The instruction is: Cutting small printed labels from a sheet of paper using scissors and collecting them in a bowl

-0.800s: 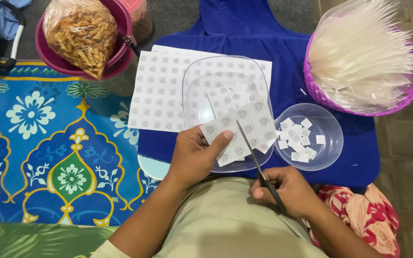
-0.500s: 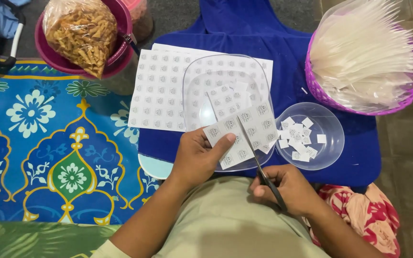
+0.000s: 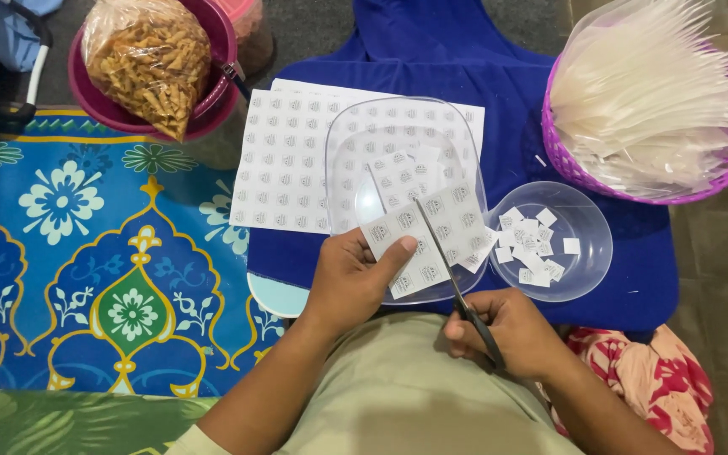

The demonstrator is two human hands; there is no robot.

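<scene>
Pinching a small sheet of printed labels (image 3: 428, 238) between thumb and fingers, the left hand (image 3: 354, 278) holds it up over a clear square lid (image 3: 355, 135). Right hand (image 3: 507, 330) is closed round the handles of dark scissors (image 3: 457, 291), blades partly into the sheet. Scissors' long axis runs from the right hand up and to the left, tip pointing away from the person; the cut follows that line, approx. down the sheet's middle.

Just right of the hands sits a clear round bowl (image 3: 587, 261) w/ small white cut squares (image 3: 532, 244) in it. Under the lid lies a bigger white label sheet (image 3: 284, 160), rows of tiny grey marks, long side across. Far right: a purple basket (image 3: 566, 160) heaped w/ clear plastic sleeves (image 3: 650, 101). Top left: a dark pink bowl (image 3: 86, 93) holding a clear bag of golden-brown snacks (image 3: 149, 63).

All of it rests on a blue cloth (image 3: 465, 50) spread over the floor; to the left a blue mat (image 3: 86, 253) w/ flower and arch patterns. A pale blue plate edge (image 3: 275, 299) peeks from under the cloth. Red floral fabric (image 3: 659, 379) shows by the right forearm.
</scene>
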